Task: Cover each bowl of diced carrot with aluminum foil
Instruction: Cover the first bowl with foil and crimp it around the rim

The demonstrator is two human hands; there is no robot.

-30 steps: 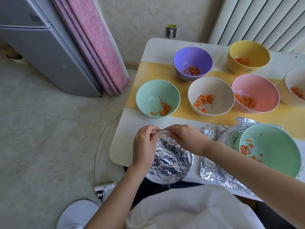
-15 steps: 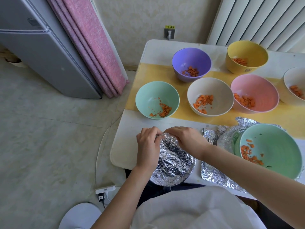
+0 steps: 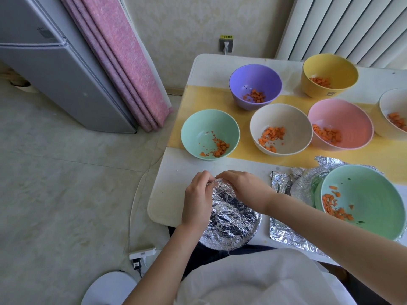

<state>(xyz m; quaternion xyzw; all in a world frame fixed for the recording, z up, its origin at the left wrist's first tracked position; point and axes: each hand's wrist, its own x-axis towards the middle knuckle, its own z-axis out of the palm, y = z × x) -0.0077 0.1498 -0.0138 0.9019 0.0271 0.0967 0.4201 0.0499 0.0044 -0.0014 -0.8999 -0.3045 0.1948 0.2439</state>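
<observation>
A bowl wrapped in crinkled aluminium foil [image 3: 233, 219] sits at the near edge of the white table [image 3: 174, 183]. My left hand [image 3: 198, 199] and my right hand [image 3: 242, 186] both pinch the foil at the bowl's far rim, fingertips almost touching. To the right, a large green bowl of diced carrot [image 3: 361, 201] rests uncovered on loose foil sheets [image 3: 284, 234]. Several open bowls with carrot stand behind: mint [image 3: 209, 133], beige [image 3: 280, 128], purple [image 3: 255, 84], pink [image 3: 340, 124], yellow [image 3: 330, 75].
Another pale bowl [image 3: 394, 113] is cut off at the right edge. A yellow runner [image 3: 242, 155] crosses the table. A fridge [image 3: 55, 69] and pink curtain [image 3: 123, 62] stand at left; a power strip [image 3: 143, 254] and cable lie on the floor.
Both hands stay on the far rim of the foil-covered bowl, shifting only slightly as they press the foil. The bowls have not moved.
</observation>
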